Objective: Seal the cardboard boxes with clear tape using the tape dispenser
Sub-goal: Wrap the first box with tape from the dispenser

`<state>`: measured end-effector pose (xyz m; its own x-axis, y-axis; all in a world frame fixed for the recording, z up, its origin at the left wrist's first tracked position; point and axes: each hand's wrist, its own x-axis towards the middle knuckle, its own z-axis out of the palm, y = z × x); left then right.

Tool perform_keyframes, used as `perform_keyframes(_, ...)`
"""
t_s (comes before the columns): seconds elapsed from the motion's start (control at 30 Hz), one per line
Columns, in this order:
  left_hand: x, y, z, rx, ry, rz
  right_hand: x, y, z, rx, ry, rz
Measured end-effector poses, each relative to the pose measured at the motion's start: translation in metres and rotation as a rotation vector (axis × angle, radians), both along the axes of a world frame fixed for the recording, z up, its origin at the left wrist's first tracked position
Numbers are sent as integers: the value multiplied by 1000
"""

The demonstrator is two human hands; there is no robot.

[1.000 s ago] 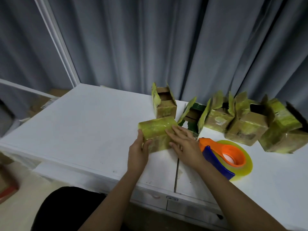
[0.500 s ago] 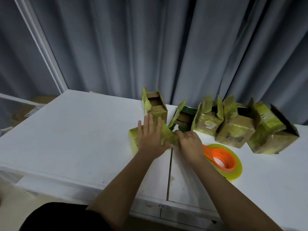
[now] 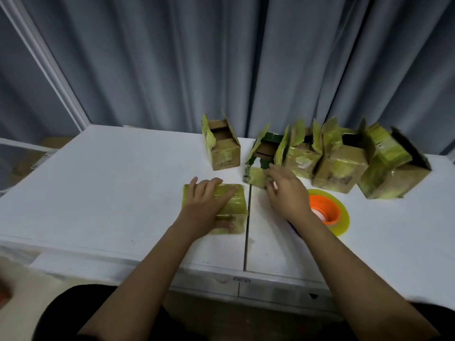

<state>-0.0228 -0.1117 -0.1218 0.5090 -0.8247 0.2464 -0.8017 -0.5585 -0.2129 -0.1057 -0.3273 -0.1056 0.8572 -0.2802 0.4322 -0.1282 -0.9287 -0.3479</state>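
Left to right: your left hand (image 3: 205,207) now lies flat on the closed box (image 3: 230,210). Your right hand (image 3: 286,193), fingers loose and empty, has left it for the open-flapped box (image 3: 256,177); next sealing begins. Tape dispenser (image 3: 328,212) idle beside.

Closed, tape-wrapped yellow-green cardboard box (image 3: 231,205) lies flat under left hand (image 3: 205,210); five open-flapped cardboard boxes (image 3: 339,166) beyond; orange tape dispenser (image 3: 325,210) beside right hand (image 3: 286,193).
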Motion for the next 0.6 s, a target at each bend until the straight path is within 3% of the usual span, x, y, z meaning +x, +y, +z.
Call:
perform_keyframes(0.07, -6, -10, -1, -31, -15, -54, -29, -11, -2, 23, -1, -142)
perform_keyframes(0.17, -13, -28, 5, -9, 18, -118, -66, -27, -6, 64, 377, -390)
perform_keyframes(0.27, -20, -41, 17, 10, 82, -166, -81, -30, -15, 13, 604, -360)
perform_keyframes(0.4, -25, -43, 33, 29, 347, -273, -80, -30, -20, -12, 603, -271)
perform_keyframes(0.5, -28, -39, 39, 24, 374, -261, -83, -35, -13, 49, 536, -260)
perform_keyframes(0.6, -32, -39, 43, 141, 409, -183, -91, -38, -4, 157, 393, -224)
